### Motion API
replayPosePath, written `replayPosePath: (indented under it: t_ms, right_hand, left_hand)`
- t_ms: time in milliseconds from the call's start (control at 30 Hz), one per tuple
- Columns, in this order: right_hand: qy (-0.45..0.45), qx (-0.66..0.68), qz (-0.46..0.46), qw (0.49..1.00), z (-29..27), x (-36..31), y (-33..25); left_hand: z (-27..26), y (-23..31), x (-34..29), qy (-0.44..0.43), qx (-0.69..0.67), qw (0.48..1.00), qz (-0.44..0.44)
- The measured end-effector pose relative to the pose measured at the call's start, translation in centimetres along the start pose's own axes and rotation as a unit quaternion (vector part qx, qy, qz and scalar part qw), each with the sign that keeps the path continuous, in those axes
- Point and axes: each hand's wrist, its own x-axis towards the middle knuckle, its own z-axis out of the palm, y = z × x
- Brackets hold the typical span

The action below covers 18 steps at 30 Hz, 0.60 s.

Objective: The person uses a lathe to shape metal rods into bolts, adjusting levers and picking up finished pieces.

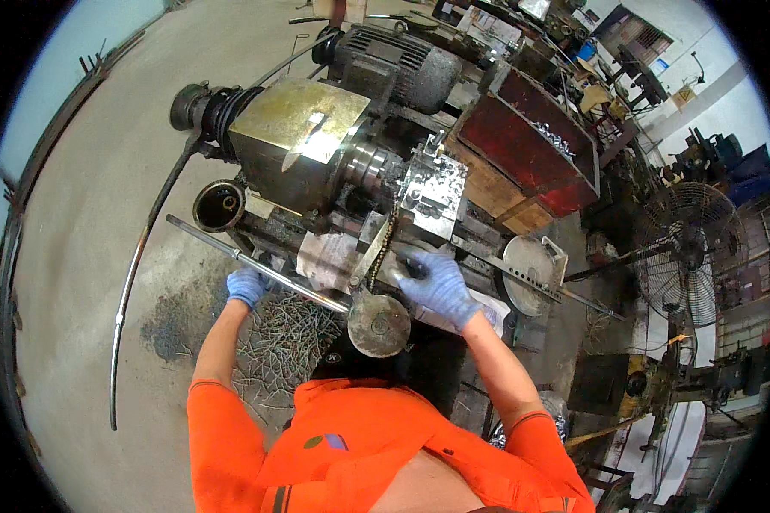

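A small metal lathe-like machine [298,141] stands in front of me, with a shiny spindle [366,164] and a bright metal tool slide [435,192]. My right hand [441,286], in a blue knitted glove, is at the near side of the slide. Its fingers and thumb curl around a greyish part there that I cannot make out. Beside that hand run a chain [383,248] and a flat lever above a round metal disc [378,326]. My left hand [245,286], gloved alike, reaches below a long metal bar [257,261]; its fingertips are hidden behind the machine's lower parts.
Many thin metal pieces [287,338] lie heaped on the floor below my left hand. A motor [393,67] sits behind the machine. Right of it stands a red metal bin [530,141] holding shiny pieces. A large fan [691,248] is at the far right.
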Motion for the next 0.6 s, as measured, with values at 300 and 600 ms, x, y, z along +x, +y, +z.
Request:
replayPosePath:
  t_ms: [300, 600]
  right_hand:
    - [0.019, -0.134, -0.098, 0.986, 3.1, 0.7, -2.4]
    - [0.003, -0.102, -0.134, 0.986, 2.8, 0.1, -4.6]
  left_hand:
    - [-1.6, -1.8, -3.3, -0.019, -0.126, 0.991, -0.032]
    - [-1.0, -5.7, -9.0, -0.188, -0.151, 0.964, -0.115]
